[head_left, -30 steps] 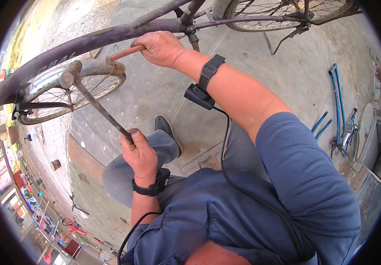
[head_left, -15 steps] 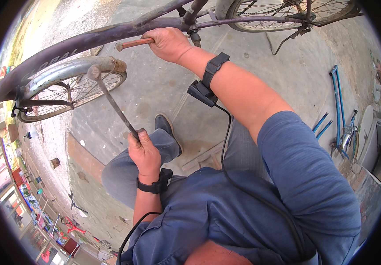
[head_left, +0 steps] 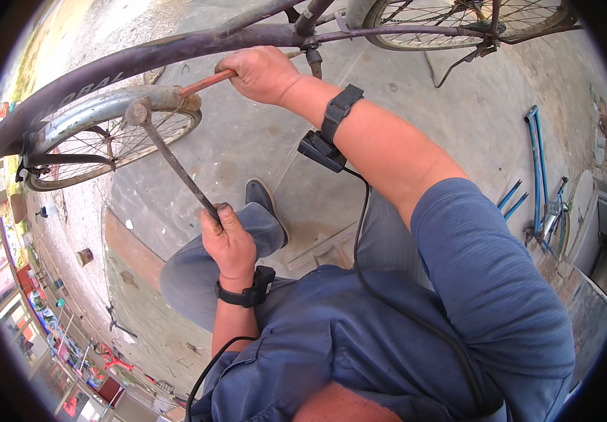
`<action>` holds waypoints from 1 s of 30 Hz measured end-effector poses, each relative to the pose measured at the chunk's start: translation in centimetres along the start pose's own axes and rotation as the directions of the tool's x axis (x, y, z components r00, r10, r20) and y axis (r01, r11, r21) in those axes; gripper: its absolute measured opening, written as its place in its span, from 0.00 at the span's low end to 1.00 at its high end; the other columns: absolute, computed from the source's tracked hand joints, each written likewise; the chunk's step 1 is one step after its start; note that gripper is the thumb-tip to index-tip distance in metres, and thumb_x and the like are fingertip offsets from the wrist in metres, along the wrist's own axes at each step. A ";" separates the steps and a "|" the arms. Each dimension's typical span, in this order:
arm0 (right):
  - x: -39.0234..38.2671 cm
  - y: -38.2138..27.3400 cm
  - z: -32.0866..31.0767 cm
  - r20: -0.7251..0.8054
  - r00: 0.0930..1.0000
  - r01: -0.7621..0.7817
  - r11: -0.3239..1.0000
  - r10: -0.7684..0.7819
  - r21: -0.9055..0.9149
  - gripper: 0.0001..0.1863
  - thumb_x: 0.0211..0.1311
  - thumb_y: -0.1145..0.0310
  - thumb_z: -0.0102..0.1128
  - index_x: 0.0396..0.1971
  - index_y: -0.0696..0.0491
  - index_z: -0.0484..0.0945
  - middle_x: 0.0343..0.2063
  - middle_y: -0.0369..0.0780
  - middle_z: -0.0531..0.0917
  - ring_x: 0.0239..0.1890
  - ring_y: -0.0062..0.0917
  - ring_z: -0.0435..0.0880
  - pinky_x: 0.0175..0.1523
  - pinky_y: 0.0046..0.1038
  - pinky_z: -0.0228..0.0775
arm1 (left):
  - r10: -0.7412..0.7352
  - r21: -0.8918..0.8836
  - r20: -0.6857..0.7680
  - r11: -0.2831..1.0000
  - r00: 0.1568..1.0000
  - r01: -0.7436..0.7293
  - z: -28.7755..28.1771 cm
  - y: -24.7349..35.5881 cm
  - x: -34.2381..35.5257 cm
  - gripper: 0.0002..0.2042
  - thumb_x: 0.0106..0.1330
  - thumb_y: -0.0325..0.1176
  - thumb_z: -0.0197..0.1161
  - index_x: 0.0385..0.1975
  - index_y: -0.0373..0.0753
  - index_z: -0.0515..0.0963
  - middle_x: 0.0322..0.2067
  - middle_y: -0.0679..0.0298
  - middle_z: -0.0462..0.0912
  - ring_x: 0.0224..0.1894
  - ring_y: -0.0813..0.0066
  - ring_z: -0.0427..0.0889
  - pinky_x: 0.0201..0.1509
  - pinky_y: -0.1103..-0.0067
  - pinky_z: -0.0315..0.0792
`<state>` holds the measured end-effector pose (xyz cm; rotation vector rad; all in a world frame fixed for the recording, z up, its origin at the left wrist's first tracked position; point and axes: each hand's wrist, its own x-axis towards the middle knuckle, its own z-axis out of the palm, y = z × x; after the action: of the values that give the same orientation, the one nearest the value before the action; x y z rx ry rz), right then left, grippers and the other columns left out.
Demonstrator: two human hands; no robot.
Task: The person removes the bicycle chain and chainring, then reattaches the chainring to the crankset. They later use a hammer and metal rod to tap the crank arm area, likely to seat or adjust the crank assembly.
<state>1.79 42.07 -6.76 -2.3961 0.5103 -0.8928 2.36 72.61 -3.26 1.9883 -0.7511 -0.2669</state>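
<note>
My left hand (head_left: 229,241) is closed round the lower end of a hammer (head_left: 180,169), its rusty head up beside the front fender. A red chisel (head_left: 205,83), a rod-shaped tool, is gripped in my right hand (head_left: 267,74). Its thin tip comes out past the knuckles toward the bottom bracket (head_left: 310,49) of a dark purple bicycle frame (head_left: 176,53). Whether the tip touches metal I cannot tell. The chisel's struck end points left, close to the hammer head; the two seem apart. A stub of crank or axle (head_left: 315,68) sticks out below the bracket.
The front wheel (head_left: 124,144) with its grey fender lies left, the rear wheel (head_left: 451,24) at the top right. Blue frame tubes (head_left: 537,158) rest on the right. A black cable (head_left: 361,232) runs from my right wrist. A small can (head_left: 85,257) stands left.
The chisel has swung so that its left end sits lower and its tip shows near the bottom bracket. The hammer head has shifted slightly left. Both hands keep their hold.
</note>
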 end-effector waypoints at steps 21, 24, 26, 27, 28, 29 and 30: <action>-0.2 0.3 0.2 -0.005 0.999 0.034 0.999 -0.034 -0.012 0.07 0.58 0.72 0.61 0.36 0.49 0.85 0.31 0.39 0.87 0.36 0.40 0.85 0.40 0.39 0.79 | -0.086 -0.192 -0.047 0.979 0.995 0.075 0.0 -0.3 -0.2 0.12 0.80 0.36 0.54 0.36 0.34 0.72 0.23 0.69 0.70 0.22 0.81 0.64 0.25 0.78 0.62; 0.0 0.3 0.0 -0.029 0.997 0.065 0.998 -0.065 -0.008 0.07 0.58 0.72 0.61 0.36 0.49 0.85 0.31 0.40 0.86 0.35 0.41 0.85 0.39 0.40 0.79 | -0.032 -0.320 0.006 0.947 0.999 0.032 0.0 -0.3 -0.4 0.12 0.80 0.36 0.54 0.35 0.34 0.71 0.22 0.70 0.68 0.23 0.81 0.64 0.27 0.78 0.63; 0.1 0.4 0.0 -0.042 0.998 0.054 0.998 -0.055 -0.010 0.07 0.59 0.72 0.61 0.36 0.49 0.85 0.31 0.40 0.86 0.35 0.41 0.85 0.39 0.40 0.79 | -0.059 -0.047 0.078 0.997 0.995 0.063 -0.1 -0.2 -0.3 0.13 0.80 0.37 0.54 0.34 0.34 0.70 0.22 0.71 0.68 0.25 0.81 0.64 0.28 0.79 0.63; 0.1 0.4 0.0 -0.043 0.999 0.030 0.999 -0.031 -0.013 0.07 0.59 0.72 0.61 0.35 0.49 0.85 0.31 0.40 0.86 0.35 0.41 0.85 0.39 0.40 0.78 | -0.115 -0.005 0.124 0.993 0.986 0.116 -0.1 -0.1 -0.3 0.13 0.80 0.37 0.54 0.34 0.34 0.70 0.22 0.70 0.68 0.25 0.81 0.64 0.29 0.79 0.64; 0.1 0.5 0.0 -0.065 0.998 0.016 1.000 -0.017 -0.021 0.06 0.59 0.72 0.61 0.35 0.49 0.84 0.31 0.40 0.86 0.35 0.41 0.85 0.39 0.40 0.78 | -0.195 0.023 0.174 0.981 0.965 0.194 -0.2 -0.1 -0.2 0.13 0.80 0.37 0.54 0.34 0.35 0.70 0.22 0.70 0.68 0.25 0.81 0.64 0.29 0.79 0.64; 0.2 0.5 0.2 -0.044 0.999 0.029 1.000 -0.030 -0.009 0.06 0.59 0.71 0.60 0.34 0.48 0.85 0.30 0.40 0.86 0.34 0.41 0.85 0.39 0.41 0.78 | -0.094 0.008 0.104 0.996 0.990 0.094 -0.2 0.0 -0.3 0.14 0.80 0.37 0.54 0.33 0.35 0.69 0.22 0.70 0.68 0.25 0.80 0.64 0.29 0.79 0.64; 0.1 0.5 0.4 -0.043 0.998 0.046 0.999 -0.046 0.001 0.06 0.59 0.70 0.59 0.33 0.47 0.85 0.29 0.41 0.86 0.34 0.42 0.86 0.39 0.41 0.78 | -0.072 -0.068 0.051 0.995 0.996 0.075 -0.3 0.0 -0.1 0.14 0.80 0.37 0.54 0.32 0.35 0.69 0.21 0.69 0.68 0.25 0.79 0.64 0.28 0.78 0.64</action>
<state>2.02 41.75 -7.23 -2.4000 0.4722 -0.9666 2.37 72.86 -3.11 1.9517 -0.6913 -0.3815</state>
